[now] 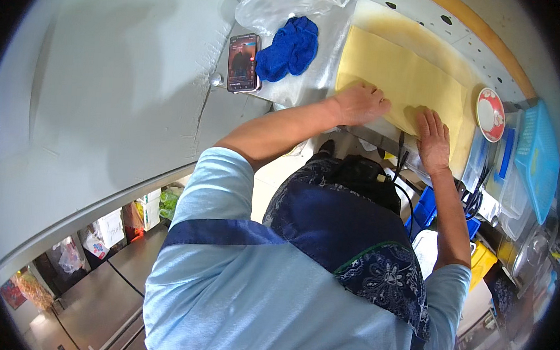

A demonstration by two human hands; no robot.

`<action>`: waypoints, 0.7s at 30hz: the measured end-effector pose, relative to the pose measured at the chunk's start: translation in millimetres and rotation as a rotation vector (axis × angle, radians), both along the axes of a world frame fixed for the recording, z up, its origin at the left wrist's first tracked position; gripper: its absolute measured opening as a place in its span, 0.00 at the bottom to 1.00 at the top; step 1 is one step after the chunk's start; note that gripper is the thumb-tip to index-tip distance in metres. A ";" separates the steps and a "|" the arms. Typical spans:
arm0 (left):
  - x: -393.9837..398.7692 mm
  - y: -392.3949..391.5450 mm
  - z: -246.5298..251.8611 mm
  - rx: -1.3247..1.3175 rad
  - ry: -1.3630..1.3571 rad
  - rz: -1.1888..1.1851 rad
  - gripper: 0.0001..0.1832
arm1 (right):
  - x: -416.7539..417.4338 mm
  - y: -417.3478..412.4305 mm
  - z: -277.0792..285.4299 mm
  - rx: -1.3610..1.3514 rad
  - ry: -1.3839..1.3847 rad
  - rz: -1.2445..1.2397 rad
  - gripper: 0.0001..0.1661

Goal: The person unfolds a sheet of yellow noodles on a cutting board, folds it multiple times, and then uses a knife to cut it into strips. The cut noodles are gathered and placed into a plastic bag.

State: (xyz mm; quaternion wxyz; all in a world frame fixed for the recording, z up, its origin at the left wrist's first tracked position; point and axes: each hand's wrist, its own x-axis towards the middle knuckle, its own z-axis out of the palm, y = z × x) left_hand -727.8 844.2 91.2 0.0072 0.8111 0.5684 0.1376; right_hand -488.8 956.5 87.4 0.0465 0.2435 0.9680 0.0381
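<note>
A thin yellow sheet (pixel 404 77), its material not plain, lies on a pale board (pixel 383 16) stained yellow-brown. My left hand (pixel 363 103) is at the sheet's near left edge. Its fingers are curled, and whether they pinch the edge I cannot tell. My right hand (pixel 434 138) rests farther right along the near edge, fingers stretched out over the sheet and slightly apart. Its thumb is mostly hidden. Between the hands, the near edge of the sheet runs along the front of the board.
Left of the board lie a blue cloth (pixel 291 49), a lit smartphone (pixel 243 63) and a clear plastic bag (pixel 289 4). At right stand a red-rimmed dish (pixel 490 115), a light-blue plastic basket (pixel 539 160) and clear containers (pixel 514 182). A grey panel (pixel 108 94) spans the left. Black cables (pixel 402 155) hang by the board's front.
</note>
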 end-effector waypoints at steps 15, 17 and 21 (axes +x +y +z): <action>60.2 -5.3 29.4 -0.155 0.019 0.456 0.36 | 40.1 86.7 20.4 -0.353 0.349 0.296 0.20; 51.1 0.9 -40.9 -0.061 -0.163 0.441 0.33 | 23.2 91.5 33.6 -0.352 0.400 0.327 0.20; 29.2 -3.8 -67.0 0.058 -0.180 0.488 0.25 | 20.7 98.6 40.4 -0.359 0.394 0.333 0.19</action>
